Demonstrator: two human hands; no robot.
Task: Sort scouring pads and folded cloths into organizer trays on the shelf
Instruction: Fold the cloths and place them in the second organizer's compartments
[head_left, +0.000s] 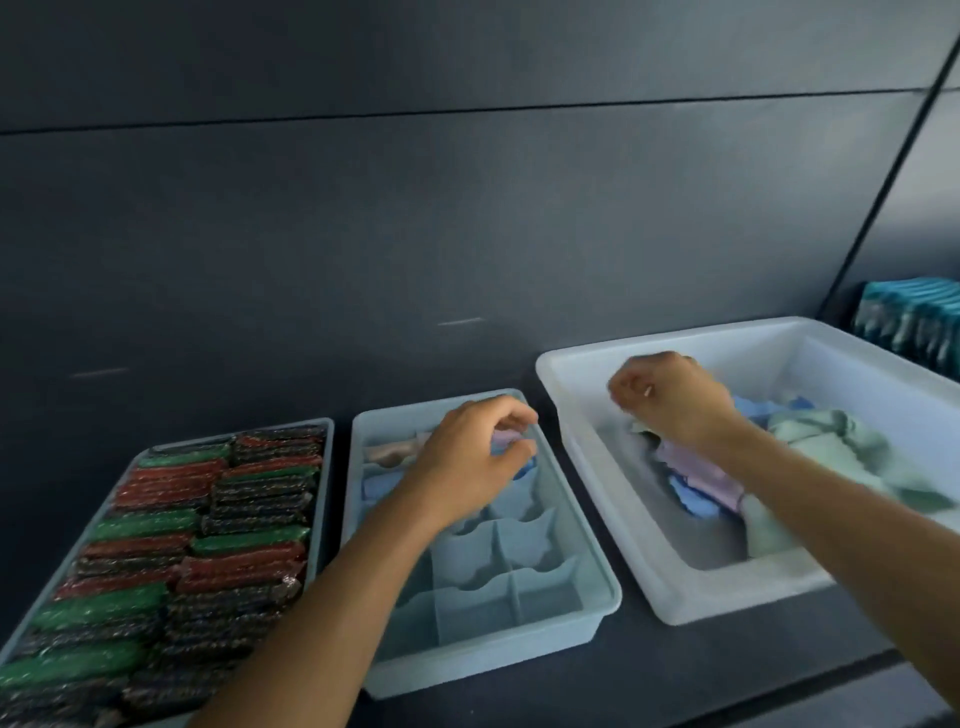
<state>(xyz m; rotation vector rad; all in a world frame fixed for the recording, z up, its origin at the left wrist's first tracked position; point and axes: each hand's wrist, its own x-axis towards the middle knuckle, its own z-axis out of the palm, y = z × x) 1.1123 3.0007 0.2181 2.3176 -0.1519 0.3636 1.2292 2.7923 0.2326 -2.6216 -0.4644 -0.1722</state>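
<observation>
The left hand (467, 462) hovers over the far end of the divided tray (483, 660), fingers and thumb curled to pinch a blue folded cloth (522, 460), with a lilac edge showing just behind the fingertips. The pinch looks meant to keep the fold together while the cloth goes down into a narrow compartment. Just left of that hand, a beige cloth (389, 452) already sits in its own cell. The cells below its wrist, nearer the person, hold nothing, so filling seems to run from back to front. The right hand (670, 400) is down inside the white bin (727, 592), fingers curled into a fist above the loose cloths (701, 483). Blur and the back of the hand hide whether it has one, so I cannot tell. It is probably fetching the next piece while the left one places. Well left of both hands, scouring pads (182, 545) stand packed on edge in rows in a grey tray (328, 452), which looks finished. All three containers sit side by side on the shelf (675, 675), keeping each reach short.
</observation>
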